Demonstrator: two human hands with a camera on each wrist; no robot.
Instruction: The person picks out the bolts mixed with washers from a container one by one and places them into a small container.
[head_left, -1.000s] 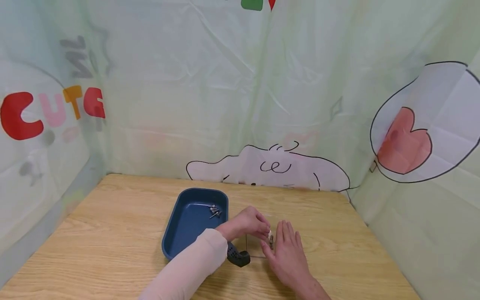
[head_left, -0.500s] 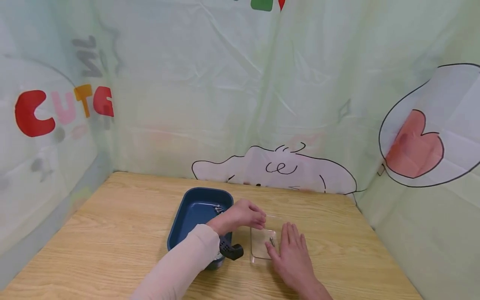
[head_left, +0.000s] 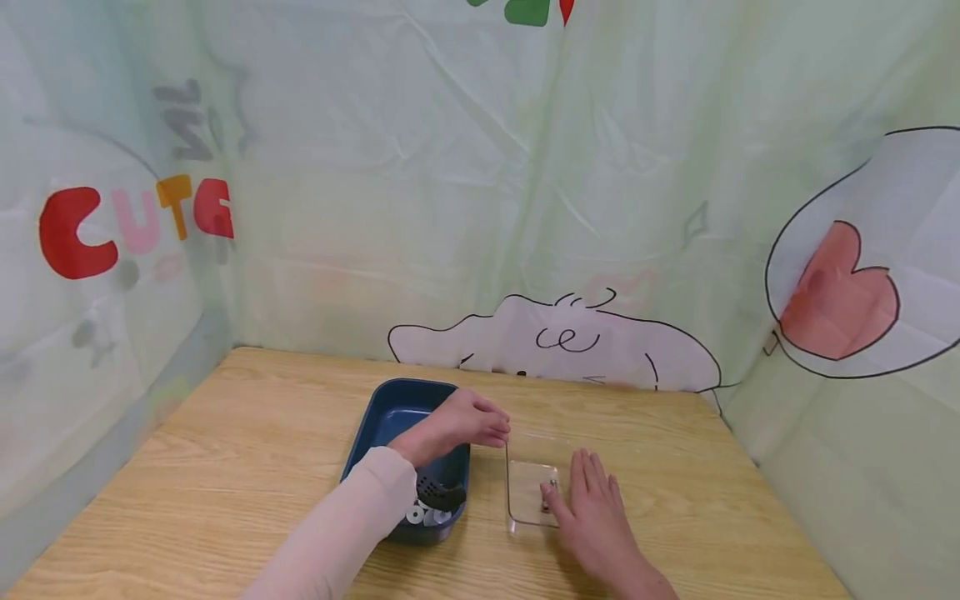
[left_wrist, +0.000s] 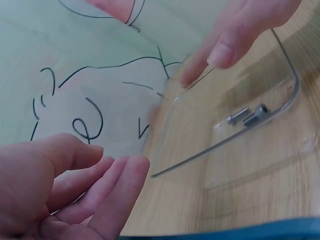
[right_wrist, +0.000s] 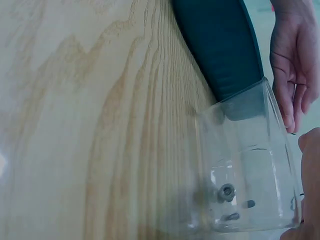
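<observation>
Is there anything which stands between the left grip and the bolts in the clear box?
At the side, only the box's wall stands between left grip and bolts. Over its rim, nothing visible does.

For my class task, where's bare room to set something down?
Table between blue tray, sleeve and left curtain; also between the right hand and the table's right edge.

Crowded: the narrow gap between tray and clear box, with the left hand by its far end; the tray's near end, holding washers; the box, holding screws.
</observation>
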